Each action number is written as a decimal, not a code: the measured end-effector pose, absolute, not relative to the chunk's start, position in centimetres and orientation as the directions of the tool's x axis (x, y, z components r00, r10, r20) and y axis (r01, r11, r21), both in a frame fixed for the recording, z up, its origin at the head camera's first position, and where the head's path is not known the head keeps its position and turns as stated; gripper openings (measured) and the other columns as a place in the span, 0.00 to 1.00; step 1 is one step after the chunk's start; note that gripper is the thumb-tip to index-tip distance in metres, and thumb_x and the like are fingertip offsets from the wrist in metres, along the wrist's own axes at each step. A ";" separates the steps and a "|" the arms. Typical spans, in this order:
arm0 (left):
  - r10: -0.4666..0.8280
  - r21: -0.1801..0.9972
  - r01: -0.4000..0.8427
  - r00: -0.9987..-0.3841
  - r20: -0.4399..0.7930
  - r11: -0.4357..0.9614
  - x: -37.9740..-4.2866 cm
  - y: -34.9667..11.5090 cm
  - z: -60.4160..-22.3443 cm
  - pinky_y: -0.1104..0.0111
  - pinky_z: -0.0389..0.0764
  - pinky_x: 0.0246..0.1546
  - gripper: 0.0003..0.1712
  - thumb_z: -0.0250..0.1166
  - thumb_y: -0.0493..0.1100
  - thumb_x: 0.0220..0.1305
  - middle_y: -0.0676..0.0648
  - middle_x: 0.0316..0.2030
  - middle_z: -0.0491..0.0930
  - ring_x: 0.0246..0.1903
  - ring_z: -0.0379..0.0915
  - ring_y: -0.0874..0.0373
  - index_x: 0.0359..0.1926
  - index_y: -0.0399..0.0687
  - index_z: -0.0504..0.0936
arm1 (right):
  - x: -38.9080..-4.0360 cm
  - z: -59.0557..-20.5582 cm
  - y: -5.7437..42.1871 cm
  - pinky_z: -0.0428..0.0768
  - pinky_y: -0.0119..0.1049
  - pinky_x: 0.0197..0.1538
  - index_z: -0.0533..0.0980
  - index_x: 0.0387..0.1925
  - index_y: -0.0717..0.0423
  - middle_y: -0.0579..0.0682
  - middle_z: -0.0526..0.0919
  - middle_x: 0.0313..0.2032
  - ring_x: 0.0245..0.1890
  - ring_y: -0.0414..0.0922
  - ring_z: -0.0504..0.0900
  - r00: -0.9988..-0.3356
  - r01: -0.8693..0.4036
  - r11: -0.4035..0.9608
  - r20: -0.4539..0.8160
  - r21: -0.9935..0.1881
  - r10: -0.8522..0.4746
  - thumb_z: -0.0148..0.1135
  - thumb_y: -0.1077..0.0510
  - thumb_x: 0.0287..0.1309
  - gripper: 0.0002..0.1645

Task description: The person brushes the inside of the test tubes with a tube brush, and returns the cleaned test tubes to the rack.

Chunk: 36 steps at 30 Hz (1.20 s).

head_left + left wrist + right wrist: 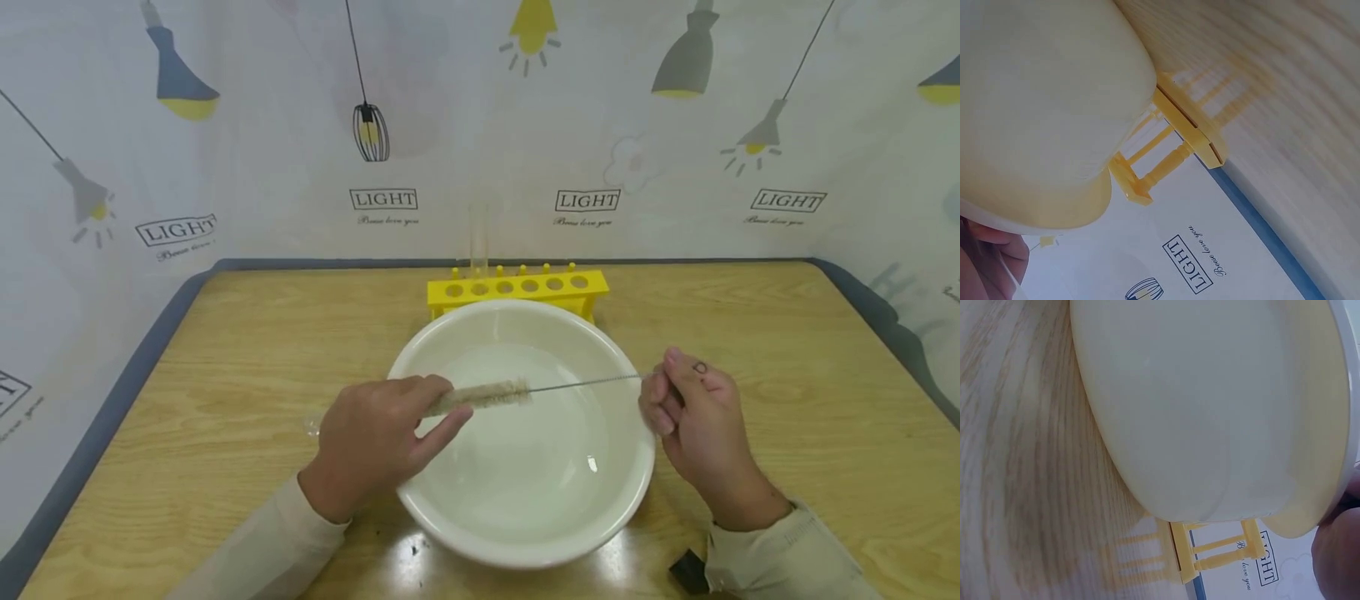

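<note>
My left hand (371, 433) grips a clear glass test tube (311, 426) over the left rim of a white basin (525, 554). The tube's rounded end shows past the hand on the left. A test tube brush (491, 393) with pale bristles lies along the tube, its bristle end showing at the tube's right. Over the basin's right rim, my right hand (693, 408) pinches the brush's twisted wire handle (585, 382). Water lies in the basin, below both hands. In the wrist views, the basin's outer wall (1041, 112) hides most of each hand.
Behind the basin stands a yellow test tube rack (517, 287), with another clear test tube (478, 242) upright at its left part. A small black object (688, 572) lies near the right sleeve. A wall covering with lamp prints (465, 108) rises behind the wooden table (247, 350).
</note>
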<state>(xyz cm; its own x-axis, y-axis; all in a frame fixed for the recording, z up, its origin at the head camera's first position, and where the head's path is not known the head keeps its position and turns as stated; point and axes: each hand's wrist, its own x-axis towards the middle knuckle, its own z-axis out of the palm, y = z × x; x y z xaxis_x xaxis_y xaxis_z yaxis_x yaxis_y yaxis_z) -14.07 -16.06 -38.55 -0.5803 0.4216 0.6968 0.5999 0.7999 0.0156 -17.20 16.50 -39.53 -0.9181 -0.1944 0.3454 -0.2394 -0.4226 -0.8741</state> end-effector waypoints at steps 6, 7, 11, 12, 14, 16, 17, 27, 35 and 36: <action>0.417 0.023 0.599 -0.585 0.695 0.801 -14.0 -16.1 -38.5 0.73 0.63 0.11 0.29 0.44 0.65 0.76 0.58 0.19 0.78 0.12 0.63 0.67 0.33 0.52 0.80 | -17.2 -39.6 16.3 0.50 0.37 0.20 0.71 0.22 0.60 0.47 0.61 0.14 0.13 0.46 0.55 -0.923 -0.237 -0.430 0.340 -0.871 -0.180 0.40 0.59 0.79 0.26; 0.417 0.023 0.597 -0.586 0.695 0.802 -14.0 -16.2 -38.5 0.72 0.63 0.11 0.29 0.44 0.65 0.76 0.58 0.19 0.78 0.12 0.63 0.67 0.33 0.52 0.80 | -17.2 -39.5 16.3 0.50 0.37 0.20 0.72 0.22 0.60 0.48 0.61 0.14 0.13 0.45 0.54 -0.923 -0.241 -0.434 0.343 -0.868 -0.174 0.40 0.59 0.79 0.26; 0.417 0.025 0.597 -0.589 0.692 0.802 -14.0 -16.2 -38.5 0.73 0.61 0.11 0.29 0.44 0.66 0.76 0.59 0.18 0.77 0.12 0.62 0.68 0.32 0.53 0.80 | -17.2 -39.6 16.2 0.48 0.37 0.20 0.72 0.22 0.59 0.49 0.57 0.14 0.13 0.45 0.54 -0.925 -0.242 -0.442 0.343 -0.864 -0.163 0.40 0.59 0.79 0.26; 0.416 0.025 0.594 -0.593 0.690 0.804 -14.0 -16.2 -38.5 0.73 0.61 0.11 0.29 0.44 0.66 0.76 0.59 0.18 0.76 0.12 0.61 0.68 0.32 0.53 0.80 | -17.2 -39.6 16.2 0.48 0.37 0.20 0.71 0.22 0.59 0.50 0.56 0.14 0.13 0.45 0.53 -0.927 -0.238 -0.444 0.338 -0.864 -0.162 0.40 0.59 0.79 0.26; 0.417 0.025 0.596 -0.590 0.691 0.802 -13.9 -16.2 -38.5 0.73 0.61 0.11 0.29 0.44 0.66 0.76 0.59 0.18 0.77 0.12 0.62 0.68 0.32 0.53 0.80 | -17.1 -39.6 16.2 0.47 0.37 0.20 0.71 0.21 0.59 0.49 0.57 0.14 0.13 0.46 0.53 -0.933 -0.226 -0.448 0.325 -0.865 -0.158 0.40 0.59 0.79 0.26; 0.416 0.025 0.596 -0.589 0.693 0.802 -13.9 -16.2 -38.5 0.73 0.62 0.12 0.29 0.44 0.66 0.76 0.59 0.18 0.77 0.12 0.62 0.68 0.32 0.53 0.80 | -17.1 -39.6 16.2 0.47 0.38 0.21 0.71 0.21 0.60 0.49 0.58 0.14 0.14 0.46 0.52 -0.935 -0.215 -0.458 0.317 -0.863 -0.157 0.40 0.59 0.79 0.26; 0.416 0.025 0.597 -0.588 0.693 0.802 -13.9 -16.2 -38.5 0.73 0.62 0.12 0.30 0.44 0.66 0.76 0.58 0.18 0.77 0.12 0.63 0.68 0.32 0.52 0.80 | -17.1 -39.5 16.2 0.46 0.38 0.21 0.71 0.21 0.60 0.49 0.59 0.14 0.14 0.46 0.52 -0.938 -0.213 -0.459 0.312 -0.862 -0.151 0.41 0.58 0.79 0.26; 0.419 0.024 0.594 -0.595 0.686 0.804 -13.9 -16.2 -38.4 0.73 0.62 0.11 0.30 0.43 0.66 0.76 0.58 0.18 0.76 0.12 0.61 0.67 0.32 0.52 0.80 | -17.2 -39.4 16.3 0.46 0.37 0.20 0.71 0.20 0.61 0.47 0.61 0.13 0.13 0.46 0.52 -0.937 -0.192 -0.488 0.307 -0.851 -0.166 0.40 0.59 0.79 0.27; 0.417 0.021 0.595 -0.587 0.694 0.804 -14.0 -16.2 -38.4 0.73 0.62 0.11 0.30 0.44 0.66 0.76 0.58 0.18 0.78 0.12 0.64 0.67 0.33 0.51 0.81 | -17.4 -39.4 16.4 0.45 0.36 0.18 0.72 0.19 0.61 0.49 0.55 0.12 0.12 0.44 0.53 -0.939 -0.191 -0.513 0.309 -0.837 -0.153 0.41 0.60 0.78 0.28; 0.419 0.020 0.596 -0.587 0.693 0.803 -14.0 -16.1 -38.5 0.73 0.62 0.11 0.30 0.44 0.66 0.76 0.58 0.18 0.78 0.12 0.63 0.67 0.33 0.51 0.80 | -17.4 -39.4 16.4 0.45 0.36 0.18 0.72 0.19 0.61 0.49 0.54 0.12 0.12 0.44 0.53 -0.938 -0.190 -0.518 0.309 -0.834 -0.154 0.40 0.60 0.79 0.28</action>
<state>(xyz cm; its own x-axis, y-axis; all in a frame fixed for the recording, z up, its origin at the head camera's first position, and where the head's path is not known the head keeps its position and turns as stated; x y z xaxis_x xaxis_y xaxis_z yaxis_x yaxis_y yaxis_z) -13.99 -16.14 -38.45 -0.5872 0.4186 0.6928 0.5961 0.8026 0.0203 -17.41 16.41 -39.42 -0.9384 -0.1538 0.3094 -0.1902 -0.5176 -0.8342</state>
